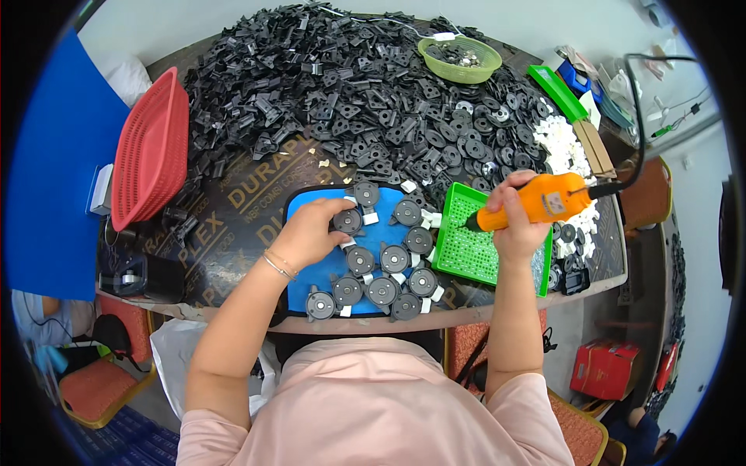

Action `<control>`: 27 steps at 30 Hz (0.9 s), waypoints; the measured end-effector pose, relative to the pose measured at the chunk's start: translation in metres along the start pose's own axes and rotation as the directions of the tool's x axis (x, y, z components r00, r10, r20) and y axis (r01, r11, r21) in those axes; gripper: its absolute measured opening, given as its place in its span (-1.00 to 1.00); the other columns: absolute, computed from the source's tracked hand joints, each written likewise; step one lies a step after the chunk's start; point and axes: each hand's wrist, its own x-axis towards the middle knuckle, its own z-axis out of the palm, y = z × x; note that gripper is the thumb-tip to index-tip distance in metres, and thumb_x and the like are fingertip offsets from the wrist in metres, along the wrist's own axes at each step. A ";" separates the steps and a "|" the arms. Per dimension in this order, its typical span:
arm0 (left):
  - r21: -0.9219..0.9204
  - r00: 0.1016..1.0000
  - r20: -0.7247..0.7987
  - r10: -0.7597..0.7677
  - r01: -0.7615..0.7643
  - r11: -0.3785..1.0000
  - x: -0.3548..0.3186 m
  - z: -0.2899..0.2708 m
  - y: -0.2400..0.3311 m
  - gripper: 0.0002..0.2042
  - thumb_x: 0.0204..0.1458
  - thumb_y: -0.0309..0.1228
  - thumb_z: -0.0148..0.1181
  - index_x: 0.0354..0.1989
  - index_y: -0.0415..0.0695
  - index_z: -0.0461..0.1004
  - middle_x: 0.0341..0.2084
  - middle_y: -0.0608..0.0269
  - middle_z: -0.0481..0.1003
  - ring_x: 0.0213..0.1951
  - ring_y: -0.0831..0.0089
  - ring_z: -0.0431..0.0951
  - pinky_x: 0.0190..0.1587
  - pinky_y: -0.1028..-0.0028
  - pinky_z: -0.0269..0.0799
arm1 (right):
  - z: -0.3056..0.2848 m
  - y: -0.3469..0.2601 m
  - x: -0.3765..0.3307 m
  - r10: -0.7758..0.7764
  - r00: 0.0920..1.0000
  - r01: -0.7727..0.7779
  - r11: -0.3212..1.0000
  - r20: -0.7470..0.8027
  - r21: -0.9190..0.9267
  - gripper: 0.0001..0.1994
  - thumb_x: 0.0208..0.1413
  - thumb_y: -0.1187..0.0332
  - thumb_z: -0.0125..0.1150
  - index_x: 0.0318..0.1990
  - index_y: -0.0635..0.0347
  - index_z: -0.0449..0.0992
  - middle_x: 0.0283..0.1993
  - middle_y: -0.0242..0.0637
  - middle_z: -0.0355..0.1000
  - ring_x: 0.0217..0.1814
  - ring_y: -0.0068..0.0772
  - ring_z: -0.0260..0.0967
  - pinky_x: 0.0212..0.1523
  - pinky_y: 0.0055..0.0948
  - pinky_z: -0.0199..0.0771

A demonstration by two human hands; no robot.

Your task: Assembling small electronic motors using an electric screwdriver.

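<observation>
My right hand [516,225] grips an orange electric screwdriver [550,199], its black tip pointing left over a green tray [449,250]. The tray has a grid of small holes and what look like tiny screws. My left hand [311,231] is closed around the edge of a round black plastic part [347,222], thumb and fingers at its left side. That part rests on a blue mat [301,293]. Several similar round black parts [382,292] lie around it, many with white tabs [437,294]. What lies under my left fingers is partly hidden.
A large heap of black plastic pieces [342,85] covers the far table. A green basket [458,71] stands at its back, and red baskets [149,147] at the left. White pieces [561,138] are piled on the right. The screwdriver's black cord [642,116] rises at the right.
</observation>
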 end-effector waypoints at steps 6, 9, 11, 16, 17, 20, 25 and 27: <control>0.031 0.999 0.038 -0.030 0.029 0.999 0.010 0.002 -0.002 -0.50 -0.34 -0.53 0.40 -0.10 -0.17 0.43 -0.28 0.12 0.45 -0.38 0.31 0.47 -0.28 0.42 0.43 | 0.037 -0.029 0.009 -0.147 0.983 0.119 0.966 0.107 0.230 -0.79 0.01 0.46 0.13 -0.19 0.24 0.31 -0.28 -0.22 0.23 -0.48 -0.44 0.26 -0.47 -0.50 0.32; 0.052 0.999 0.042 0.002 -0.004 0.999 0.012 0.004 -0.005 -0.49 -0.36 -0.53 0.42 -0.12 -0.19 0.42 -0.29 0.11 0.46 -0.31 0.25 0.51 -0.24 0.40 0.43 | 0.075 -0.004 0.003 -0.157 0.963 0.102 0.965 0.219 0.242 -0.78 -0.01 0.46 0.16 -0.21 0.26 0.30 -0.30 -0.19 0.24 -0.50 -0.44 0.29 -0.48 -0.52 0.38; 0.033 0.998 0.062 -0.032 0.030 0.999 0.014 0.002 0.001 -0.49 -0.36 -0.52 0.41 -0.12 -0.19 0.42 -0.31 0.09 0.47 -0.29 0.22 0.51 -0.22 0.38 0.42 | 0.096 0.009 -0.001 -0.154 0.943 0.105 0.979 0.294 0.176 -0.76 -0.04 0.53 0.18 -0.22 0.30 0.29 -0.30 -0.16 0.24 -0.51 -0.44 0.29 -0.45 -0.49 0.39; 0.050 0.999 0.049 0.000 -0.002 0.999 0.014 0.005 -0.004 -0.51 -0.37 -0.47 0.42 -0.16 -0.16 0.42 -0.30 0.01 0.50 -0.17 0.08 0.49 -0.13 0.29 0.40 | 0.118 0.019 -0.005 -0.015 0.932 -0.066 0.976 0.361 0.209 -0.77 -0.07 0.60 0.16 -0.23 0.32 0.29 -0.29 -0.18 0.25 -0.51 -0.44 0.29 -0.45 -0.51 0.37; 0.052 0.998 0.061 -0.005 0.002 0.999 0.015 0.003 -0.002 -0.51 -0.37 -0.47 0.42 -0.15 -0.16 0.42 -0.29 0.01 0.50 -0.17 0.08 0.49 -0.12 0.29 0.40 | 0.120 0.020 -0.005 0.006 0.933 -0.083 0.976 0.360 0.201 -0.77 -0.07 0.61 0.16 -0.23 0.32 0.30 -0.29 -0.19 0.25 -0.51 -0.44 0.29 -0.45 -0.51 0.37; 0.052 0.998 0.068 -0.009 0.005 0.999 0.015 0.002 -0.002 -0.51 -0.36 -0.46 0.42 -0.15 -0.17 0.42 -0.28 0.01 0.50 -0.16 0.08 0.48 -0.12 0.29 0.40 | 0.121 0.024 -0.005 0.024 0.933 -0.097 0.977 0.360 0.188 -0.77 -0.07 0.61 0.16 -0.24 0.31 0.30 -0.29 -0.20 0.25 -0.51 -0.45 0.30 -0.46 -0.51 0.36; 0.063 0.995 0.094 -0.020 0.014 0.998 0.017 0.004 -0.004 -0.51 -0.35 -0.47 0.41 -0.14 -0.17 0.42 -0.28 0.00 0.50 -0.16 0.08 0.49 -0.12 0.28 0.40 | 0.128 0.023 -0.010 0.031 0.923 -0.126 0.967 0.384 0.223 -0.77 -0.09 0.61 0.19 -0.26 0.30 0.31 -0.32 -0.21 0.25 -0.50 -0.46 0.30 -0.48 -0.52 0.37; 0.041 0.996 0.089 -0.011 0.008 0.999 0.018 0.007 -0.009 -0.52 -0.34 -0.46 0.40 -0.13 -0.18 0.42 -0.27 -0.01 0.50 -0.15 0.08 0.49 -0.12 0.28 0.41 | 0.134 0.023 -0.014 0.059 0.938 -0.139 0.967 0.341 0.213 -0.75 -0.13 0.60 0.21 -0.28 0.28 0.31 -0.34 -0.22 0.24 -0.50 -0.47 0.30 -0.49 -0.54 0.38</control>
